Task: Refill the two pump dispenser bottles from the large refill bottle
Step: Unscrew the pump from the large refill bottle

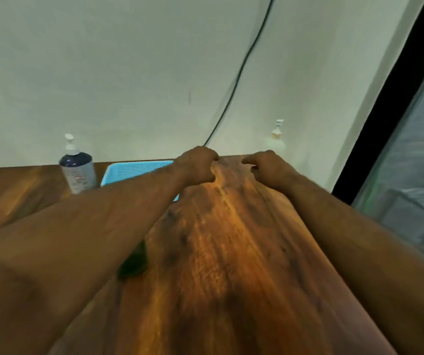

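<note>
Far left on the wooden table (231,252), a dark blue pump bottle (77,170) stands upright against the wall, well off to the side of both hands. Just beside it sits a light blue basket (134,170), partly hidden by the left forearm. The left hand (196,165) is curled into a fist, gripping nothing as far as I can see. The right hand (267,166) is curled and empty too. Right behind its knuckles stands a pale pump bottle (276,142), blurry, maybe white, not touching the fingers.
</note>
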